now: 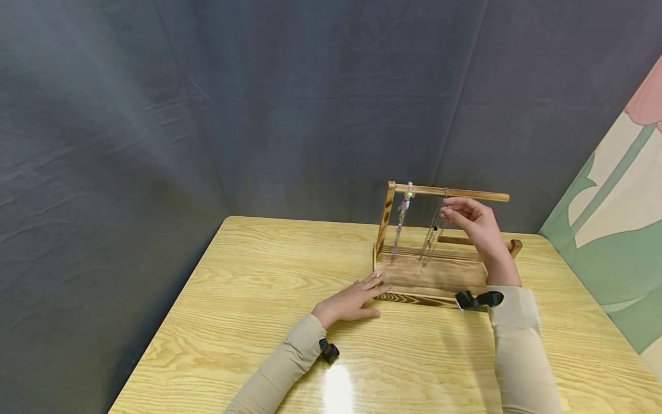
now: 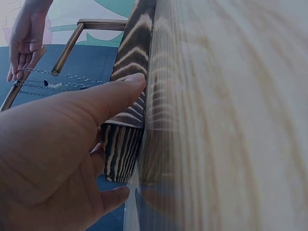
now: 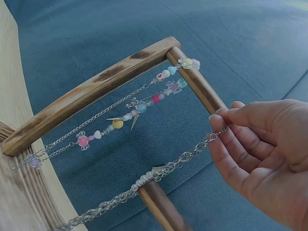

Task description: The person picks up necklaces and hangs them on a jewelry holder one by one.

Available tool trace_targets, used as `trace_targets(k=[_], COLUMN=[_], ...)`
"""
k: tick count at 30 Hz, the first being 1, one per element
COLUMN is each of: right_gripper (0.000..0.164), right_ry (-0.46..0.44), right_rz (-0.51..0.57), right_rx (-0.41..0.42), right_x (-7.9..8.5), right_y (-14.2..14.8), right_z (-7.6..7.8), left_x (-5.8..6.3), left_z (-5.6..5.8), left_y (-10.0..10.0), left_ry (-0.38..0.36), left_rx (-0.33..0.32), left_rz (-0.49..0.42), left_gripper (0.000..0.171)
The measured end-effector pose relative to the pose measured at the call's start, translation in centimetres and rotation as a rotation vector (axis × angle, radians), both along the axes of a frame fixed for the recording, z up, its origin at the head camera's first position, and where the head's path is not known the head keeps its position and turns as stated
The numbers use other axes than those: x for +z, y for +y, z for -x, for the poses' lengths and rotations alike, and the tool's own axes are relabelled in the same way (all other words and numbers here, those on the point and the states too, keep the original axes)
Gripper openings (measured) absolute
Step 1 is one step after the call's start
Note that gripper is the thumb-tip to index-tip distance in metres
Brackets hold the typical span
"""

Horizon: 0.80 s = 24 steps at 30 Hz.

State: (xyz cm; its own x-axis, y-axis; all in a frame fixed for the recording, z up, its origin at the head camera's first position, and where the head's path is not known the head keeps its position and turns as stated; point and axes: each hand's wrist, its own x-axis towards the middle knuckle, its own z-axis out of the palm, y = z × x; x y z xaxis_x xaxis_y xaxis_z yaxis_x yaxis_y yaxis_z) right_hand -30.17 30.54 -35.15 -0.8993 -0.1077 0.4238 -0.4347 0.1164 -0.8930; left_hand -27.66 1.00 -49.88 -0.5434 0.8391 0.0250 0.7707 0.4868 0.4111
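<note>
My right hand (image 1: pixel 476 221) pinches a silver chain necklace (image 3: pixel 187 156) between thumb and fingertips, close beside the top bar (image 3: pixel 207 89) of a wooden jewelry stand (image 1: pixel 385 221). Several strands hang down from there, with a small dark pendant (image 2: pixel 46 83) and a row of pale beads (image 3: pixel 142 180). A colorful beaded necklace (image 1: pixel 403 210) hangs over the same bar, nearer the upright. My left hand (image 1: pixel 354 299) touches the stand's front left corner with extended fingers. Its thumb (image 2: pixel 115 94) lies against the dark-grained wood; the other fingers are partly hidden behind the corner.
The stand's tray base (image 1: pixel 445 276) rests on a light wooden table (image 1: pixel 258 276). At its right a lower wooden bar (image 1: pixel 455 240) sticks out. A dark curtain (image 1: pixel 310 115) hangs behind and to the left; a flower-patterned panel (image 1: pixel 610 230) stands at the right.
</note>
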Motion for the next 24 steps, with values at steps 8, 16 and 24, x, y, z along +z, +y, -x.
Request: trace_targets(k=[8, 16, 24], right_gripper=[0.027, 0.033, 0.035], right_ry=[0.004, 0.009, 0.053], right_rz=[0.025, 0.026, 0.043], right_rx=[-0.040, -0.082, -0.080], right_x=[-0.11, -0.20, -0.25], right_y=[0.08, 0.32, 0.78], right_z=[0.61, 0.72, 0.75], left_x=[0.02, 0.05, -0.13], left_z=[0.04, -0.06, 0.07], left_y=[0.00, 0.05, 0.00], left_ry=[0.001, -0.005, -0.008], left_rx=[-0.003, -0.006, -0.007], left_rz=[0.004, 0.001, -0.002], left_gripper=[0.066, 0.066, 0.067])
